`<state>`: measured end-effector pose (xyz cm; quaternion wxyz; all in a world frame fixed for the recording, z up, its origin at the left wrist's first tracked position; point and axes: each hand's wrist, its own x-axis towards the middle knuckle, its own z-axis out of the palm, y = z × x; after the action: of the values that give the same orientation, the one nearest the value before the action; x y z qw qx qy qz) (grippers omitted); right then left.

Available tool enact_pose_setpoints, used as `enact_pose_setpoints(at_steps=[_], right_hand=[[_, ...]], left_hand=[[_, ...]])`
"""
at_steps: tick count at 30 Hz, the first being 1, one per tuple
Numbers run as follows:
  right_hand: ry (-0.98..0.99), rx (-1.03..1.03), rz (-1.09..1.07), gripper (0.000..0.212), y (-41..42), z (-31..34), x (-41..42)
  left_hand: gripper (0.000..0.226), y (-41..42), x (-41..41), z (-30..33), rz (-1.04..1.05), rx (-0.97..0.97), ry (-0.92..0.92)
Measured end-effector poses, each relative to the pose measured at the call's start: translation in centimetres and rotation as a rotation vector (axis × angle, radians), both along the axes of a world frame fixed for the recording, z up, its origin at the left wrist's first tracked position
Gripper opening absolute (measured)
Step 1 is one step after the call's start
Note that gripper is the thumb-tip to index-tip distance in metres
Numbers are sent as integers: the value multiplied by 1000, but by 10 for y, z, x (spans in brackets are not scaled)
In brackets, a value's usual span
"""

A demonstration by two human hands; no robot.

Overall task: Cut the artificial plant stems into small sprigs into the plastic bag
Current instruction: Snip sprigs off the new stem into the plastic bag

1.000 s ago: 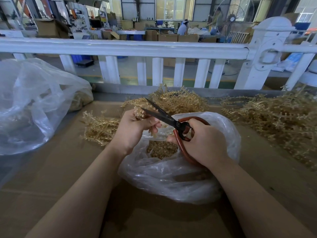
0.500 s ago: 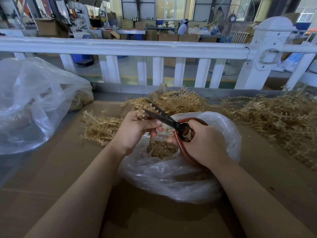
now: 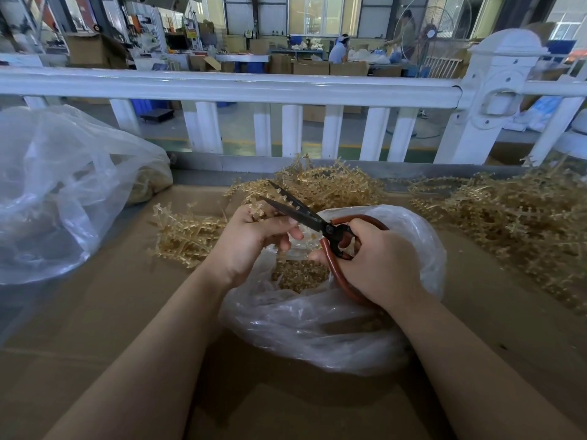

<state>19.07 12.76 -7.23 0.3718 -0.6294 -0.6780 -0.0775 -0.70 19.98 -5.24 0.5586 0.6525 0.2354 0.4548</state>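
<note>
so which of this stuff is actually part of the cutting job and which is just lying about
In use:
- scissors, gripped by the right hand
- stem held in the left hand
- plastic bag under the hands, cut sprigs inside
- piles of uncut stems

Lying about:
- large plastic bag at the left
- white railing
- cardboard sheet under everything

No lettering is showing clearly enough to read anywhere. A small yellow sign [image 3: 191, 34] is hanging in the far workshop on the left, and a small green-and-white sign [image 3: 248, 33] is showing on the far wall near the middle, but the marks on both are blurring out. The cardboard boxes [image 3: 311, 67] beyond the railing are showing no legible print.
</note>
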Motion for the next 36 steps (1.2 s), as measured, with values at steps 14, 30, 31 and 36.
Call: enact_pose_setpoints(at_steps=[14,30,31,36], right_hand=[[29,-33,-35,64,2,-2,2],[26,-73,-64,74,3,2,-1],[12,-66,-73,73,3,2,-1],[-17,-36,-81,73,3,0,-1]], left_hand=[[25,-1,5,-1,245,104,-71],[20,-4,6,-2,242,98,60],[18,-5,6,-2,253,111,73],[14,-5,5,0,287,161,88]])
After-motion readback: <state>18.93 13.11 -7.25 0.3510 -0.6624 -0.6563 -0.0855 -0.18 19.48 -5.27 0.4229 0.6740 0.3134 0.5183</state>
